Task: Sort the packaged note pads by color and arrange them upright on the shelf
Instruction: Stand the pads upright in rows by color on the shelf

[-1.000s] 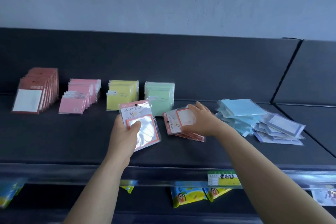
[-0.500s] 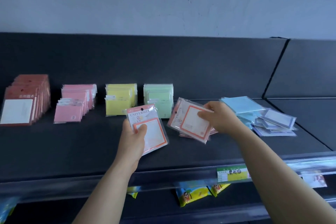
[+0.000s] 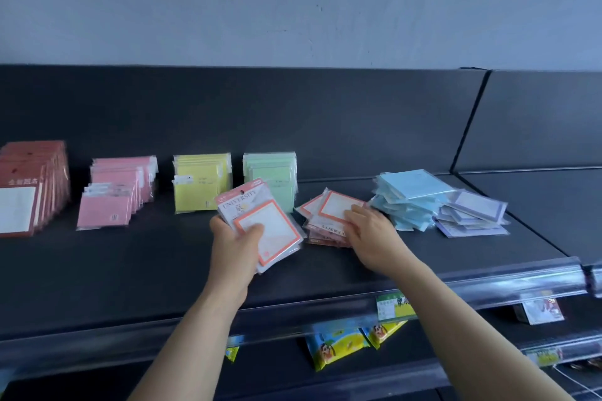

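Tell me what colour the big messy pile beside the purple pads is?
The pile is light blue, head view.

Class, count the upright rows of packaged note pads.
4, left to right: dark red row, pink row, yellow row, pale green row. More may lie past the left edge.

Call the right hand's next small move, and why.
Probably lift the top pad off the orange-edged pile and add it to the stack in the left hand. The right hand grips that pile, which lies flat; the left holds matching pads.
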Available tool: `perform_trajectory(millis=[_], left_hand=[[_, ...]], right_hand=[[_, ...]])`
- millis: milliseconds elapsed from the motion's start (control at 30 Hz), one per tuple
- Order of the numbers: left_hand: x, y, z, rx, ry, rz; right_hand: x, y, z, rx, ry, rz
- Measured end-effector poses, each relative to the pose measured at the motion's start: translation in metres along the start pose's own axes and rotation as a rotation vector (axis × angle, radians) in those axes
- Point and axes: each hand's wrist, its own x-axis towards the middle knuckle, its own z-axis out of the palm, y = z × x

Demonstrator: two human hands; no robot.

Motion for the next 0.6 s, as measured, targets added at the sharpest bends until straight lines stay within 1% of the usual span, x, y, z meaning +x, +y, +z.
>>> perform_trajectory(millis=[67,167,300,367,467,500,600], left_hand=[[0.002,0.001,-0.003,0.016,0.001,-0.009],[0.004,-0.001,-0.005,0.032,0.017,-0.028],[0.005,-0.003,-0.005,0.052,0.022,-0.039],[0.005,-0.003,-0.006,0.06,0.02,-0.039],[0.005,-0.002,-0.006,0.068,0.024,-0.03],[0.005,-0.002,-0.007,0.064,0.025,-0.026],[0.005,-0.002,-0.008,0.021,0.015,-0.02]], right_hand=[[-0.006,0.001,0.001,0.01,0.004,-0.018],[-0.006,-0.001,-0.006,0.039,0.009,0.019],[0.006,-0.005,-0.021,0.1,-0.214,0.091],[0.012,-0.007,-0.024,0.12,-0.28,0.104],[0.016,-0.01,-0.024,0.086,-0.222,0.171],[0.017,-0.01,-0.025,0.133,-0.195,0.213],[0.018,-0.006,-0.031,0.507,-0.091,0.33]])
